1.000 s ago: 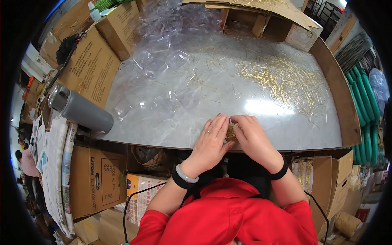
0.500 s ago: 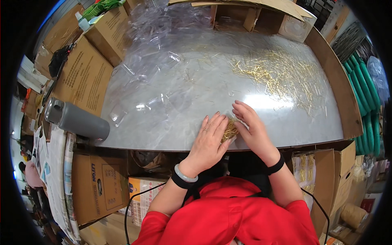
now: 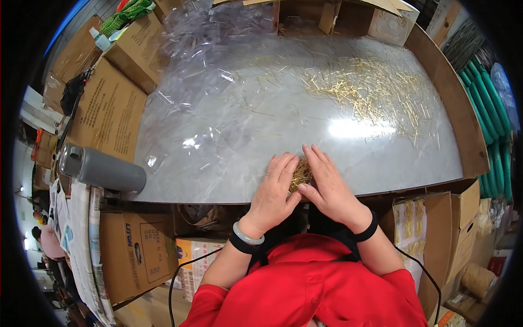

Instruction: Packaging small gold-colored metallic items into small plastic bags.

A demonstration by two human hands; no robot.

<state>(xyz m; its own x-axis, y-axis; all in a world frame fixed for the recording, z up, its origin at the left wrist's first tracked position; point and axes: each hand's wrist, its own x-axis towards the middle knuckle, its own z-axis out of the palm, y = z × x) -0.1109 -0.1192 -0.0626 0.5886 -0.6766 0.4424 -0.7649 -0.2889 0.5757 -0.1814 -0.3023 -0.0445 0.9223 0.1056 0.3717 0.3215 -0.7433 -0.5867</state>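
Note:
Close to the front edge of the grey table, a bundle of thin gold wire hooks sits between my two hands. My left hand lies along its left side, fingers long and close together. Against its right side rests my right hand, fingers straight and thumb bent in toward the left thumb. Both hands cup the bundle, and the palms hide part of it. Farther off to the right, many loose gold wire hooks are strewn over the tabletop.
Clear plastic bags heap at the far left. A grey bottle lies at the left edge. Cardboard walls border the table, with a cardboard box at the back. Below the right edge is an open carton.
My right hand has moved in and down against the bundle, its spread fingers now straight and together. The left hand stays at the bundle's left side. The view has shifted slightly.

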